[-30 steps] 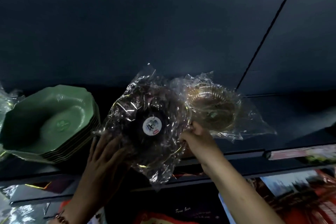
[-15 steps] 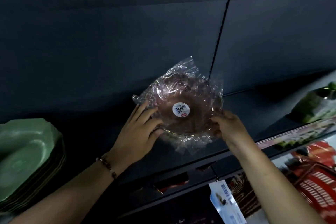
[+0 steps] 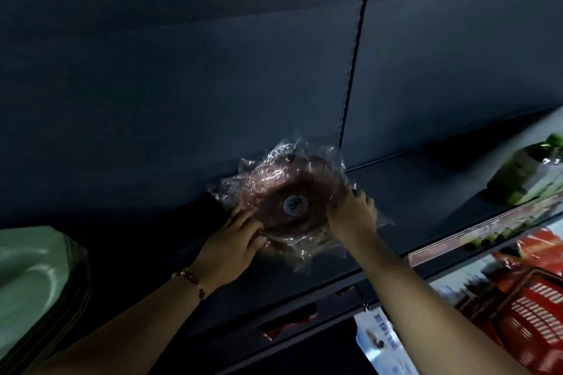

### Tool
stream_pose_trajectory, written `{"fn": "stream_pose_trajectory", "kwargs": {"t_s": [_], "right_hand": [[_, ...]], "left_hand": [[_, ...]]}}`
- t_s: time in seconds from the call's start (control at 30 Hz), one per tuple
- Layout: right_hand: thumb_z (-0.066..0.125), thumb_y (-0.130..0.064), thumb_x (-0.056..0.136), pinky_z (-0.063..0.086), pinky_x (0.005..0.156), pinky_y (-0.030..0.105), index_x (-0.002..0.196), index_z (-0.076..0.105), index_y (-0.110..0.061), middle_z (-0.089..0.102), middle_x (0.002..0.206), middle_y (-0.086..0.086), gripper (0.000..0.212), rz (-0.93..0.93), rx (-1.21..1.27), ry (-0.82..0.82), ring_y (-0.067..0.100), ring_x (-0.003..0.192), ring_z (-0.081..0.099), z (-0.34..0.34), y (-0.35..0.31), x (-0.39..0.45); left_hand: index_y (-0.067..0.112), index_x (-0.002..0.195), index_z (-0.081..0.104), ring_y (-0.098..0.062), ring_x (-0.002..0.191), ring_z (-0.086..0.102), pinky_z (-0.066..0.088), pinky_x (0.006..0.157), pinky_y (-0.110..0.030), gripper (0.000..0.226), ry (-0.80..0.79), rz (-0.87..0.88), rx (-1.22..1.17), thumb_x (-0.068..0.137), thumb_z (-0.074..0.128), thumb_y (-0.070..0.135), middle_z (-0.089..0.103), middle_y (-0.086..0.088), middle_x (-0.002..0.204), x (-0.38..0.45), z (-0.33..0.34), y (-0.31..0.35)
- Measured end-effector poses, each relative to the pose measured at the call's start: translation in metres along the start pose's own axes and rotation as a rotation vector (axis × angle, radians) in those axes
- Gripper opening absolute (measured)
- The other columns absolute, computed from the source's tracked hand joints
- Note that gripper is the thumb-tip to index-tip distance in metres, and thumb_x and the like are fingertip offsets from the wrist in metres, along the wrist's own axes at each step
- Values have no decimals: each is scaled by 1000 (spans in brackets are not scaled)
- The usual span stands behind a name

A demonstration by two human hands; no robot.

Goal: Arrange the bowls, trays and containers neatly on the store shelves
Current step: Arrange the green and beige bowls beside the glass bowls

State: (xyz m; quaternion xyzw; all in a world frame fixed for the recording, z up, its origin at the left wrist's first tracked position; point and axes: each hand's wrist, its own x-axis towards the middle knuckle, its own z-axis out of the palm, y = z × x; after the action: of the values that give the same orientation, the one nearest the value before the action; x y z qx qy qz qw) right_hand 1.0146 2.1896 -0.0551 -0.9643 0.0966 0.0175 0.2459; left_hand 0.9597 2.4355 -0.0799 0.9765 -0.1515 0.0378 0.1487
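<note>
A brownish bowl wrapped in crinkled clear plastic (image 3: 289,192), with a round white sticker on its centre, leans tilted against the dark back wall on the dark shelf (image 3: 411,186). My left hand (image 3: 236,237) holds its lower left rim, fingers curled onto the wrap. My right hand (image 3: 350,210) grips the right rim. A stack of green octagonal bowls (image 3: 36,283) stands on the same shelf at the far left.
A green wrapped item (image 3: 527,173) sits on the shelf at the right edge. Below the shelf lip hang a price tag (image 3: 377,341) and a red slatted basket (image 3: 533,313). A vertical black upright (image 3: 356,55) splits the back wall.
Both hands have carried the wrapped bowl rightwards away from the green stack and pushed it deeper onto the shelf, against the back wall. The second, golden wrapped bowl is out of sight.
</note>
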Motion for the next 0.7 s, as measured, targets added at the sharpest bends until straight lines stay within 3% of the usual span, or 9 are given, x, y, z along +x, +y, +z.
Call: {"fn": "stream_pose_trajectory", "kwargs": {"t_s": [0.07, 0.13, 0.23, 0.3, 0.37, 0.5, 0.6, 0.7], "right_hand": [[35, -32, 97, 8, 116, 50, 153, 13, -18, 9, 160, 13, 62, 26, -78, -29, 40, 145, 5, 9, -5, -4], [38, -31, 99, 5, 117, 49, 153, -1, -14, -3, 161, 14, 69, 43, -1, -65, 37, 146, -3, 19, -2, -1], [43, -23, 99, 25, 112, 47, 153, 1, -10, -4, 160, 13, 69, 7, 149, -144, 31, 147, 1, 28, -3, 5], [47, -23, 98, 29, 109, 47, 152, -1, -6, 0, 160, 14, 74, 61, 218, -133, 34, 145, 13, 30, -8, 7], [54, -27, 95, 27, 110, 48, 151, -3, -3, 6, 159, 15, 84, 109, 256, -92, 38, 142, 22, 32, -12, 11], [54, -34, 92, 11, 117, 50, 152, 0, -3, 3, 159, 19, 86, 95, 68, -122, 41, 145, 9, 38, -6, 24], [38, -42, 88, 10, 117, 54, 151, 9, -5, 12, 157, 22, 78, -100, -38, 36, 42, 144, 10, 38, -19, 2], [45, -33, 91, 21, 113, 60, 147, 24, -8, 27, 153, 21, 65, -445, 114, 108, 44, 140, 21, 44, -58, -61]], "left_hand": [[25, 123, 52, -6, 145, -11, 30, 112, -34, 55, -25, -11, 8, 93, 20, 58, 26, 8, 156, -4, 5, -5], [26, 127, 50, -4, 144, -19, 30, 112, -33, 50, -63, -17, 26, 96, 24, 56, 17, 9, 159, -4, 6, -7], [21, 128, 50, -11, 146, -15, 31, 113, -36, 45, -104, -21, 56, 99, 34, 51, 17, 2, 160, -1, 1, -6], [17, 129, 52, -19, 148, -7, 28, 114, -40, 44, -103, -6, 88, 99, 40, 46, 23, -4, 158, 0, -1, -6], [15, 133, 53, -26, 148, 1, 22, 116, -47, 44, -58, 21, 107, 98, 47, 42, 28, -8, 156, -2, 1, -8], [25, 151, 24, -25, 148, -1, 1, 119, -47, 59, -70, -57, 143, 98, 43, 44, 12, -6, 161, -28, 0, -4], [24, 152, 19, -27, 148, 4, 2, 119, -46, 64, -52, -135, 158, 97, 42, 46, 12, -8, 161, -76, -8, -11], [21, 150, 29, -31, 146, 18, 12, 117, -47, 65, -7, -225, 213, 92, 39, 49, 23, -11, 158, -136, -12, -32]]}}
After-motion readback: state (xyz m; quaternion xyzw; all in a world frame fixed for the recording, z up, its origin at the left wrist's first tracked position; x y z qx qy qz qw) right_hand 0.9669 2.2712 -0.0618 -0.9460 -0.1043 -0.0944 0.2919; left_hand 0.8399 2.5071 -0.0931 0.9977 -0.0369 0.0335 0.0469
